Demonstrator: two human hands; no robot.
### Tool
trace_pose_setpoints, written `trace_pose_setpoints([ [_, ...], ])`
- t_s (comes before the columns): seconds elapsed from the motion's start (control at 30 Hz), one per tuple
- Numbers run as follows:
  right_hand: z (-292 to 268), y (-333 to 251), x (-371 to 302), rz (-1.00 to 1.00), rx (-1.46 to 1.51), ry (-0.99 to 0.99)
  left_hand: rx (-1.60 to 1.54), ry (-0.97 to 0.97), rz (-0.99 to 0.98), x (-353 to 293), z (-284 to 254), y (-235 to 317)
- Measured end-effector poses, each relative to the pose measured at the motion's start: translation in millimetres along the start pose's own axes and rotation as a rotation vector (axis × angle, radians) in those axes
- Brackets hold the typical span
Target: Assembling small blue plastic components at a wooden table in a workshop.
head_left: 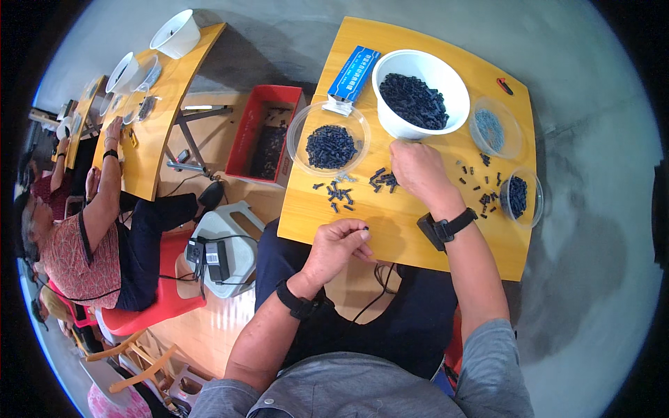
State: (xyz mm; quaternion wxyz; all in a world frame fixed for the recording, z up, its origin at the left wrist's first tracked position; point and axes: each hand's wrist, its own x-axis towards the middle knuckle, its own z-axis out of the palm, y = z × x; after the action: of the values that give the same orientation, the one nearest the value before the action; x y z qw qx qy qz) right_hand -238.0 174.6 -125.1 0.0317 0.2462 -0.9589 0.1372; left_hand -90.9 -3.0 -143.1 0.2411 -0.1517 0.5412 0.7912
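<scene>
My left hand (336, 252) is at the table's front edge, thumb and finger pinched on a small black plastic part (366, 228), of which only the tip shows. My right hand (418, 171) reaches down to the tabletop in front of a white bowl (456, 118) filled with black plastic parts (412, 101). Its fingers are closed and mostly hidden; whatever they grip cannot be made out. Just left of them lies a small pile of loose black parts (380, 182). Another scatter of black and clear pieces (340, 196) lies nearer the left hand.
On the yellow table (306, 226) are clear tubs of black parts (330, 146) and grey pieces (489, 129), a smaller tub (517, 196), a blue box (354, 73) and a red-black tool (504, 86). A red crate (240, 150) and grey stool (221, 258) stand left, beside a seated person (83, 258).
</scene>
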Motion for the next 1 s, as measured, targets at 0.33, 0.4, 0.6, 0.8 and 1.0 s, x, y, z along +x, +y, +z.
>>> trace_pose_setpoints([
  [0.33,-9.5,2.4,-3.5,0.039,0.082,0.025,0.014,0.049,0.043,-4.3,3.1,2.6],
  [0.4,-18.0,0.5,-8.3,0.042,0.121,0.054,0.004,0.059,0.046,-4.4,4.0,2.4],
  [0.6,-26.0,-12.8,-33.8,0.293,0.976,0.040,0.027,0.060,0.086,-7.0,5.5,-2.5],
  [0.8,-41.9,-29.6,-66.1,0.366,1.340,-0.032,0.008,0.040,0.145,-22.7,15.2,10.6],
  [1.0,-52.7,-43.0,-92.8,0.275,1.661,-0.025,-0.003,-0.015,0.256,-43.9,35.0,30.5],
])
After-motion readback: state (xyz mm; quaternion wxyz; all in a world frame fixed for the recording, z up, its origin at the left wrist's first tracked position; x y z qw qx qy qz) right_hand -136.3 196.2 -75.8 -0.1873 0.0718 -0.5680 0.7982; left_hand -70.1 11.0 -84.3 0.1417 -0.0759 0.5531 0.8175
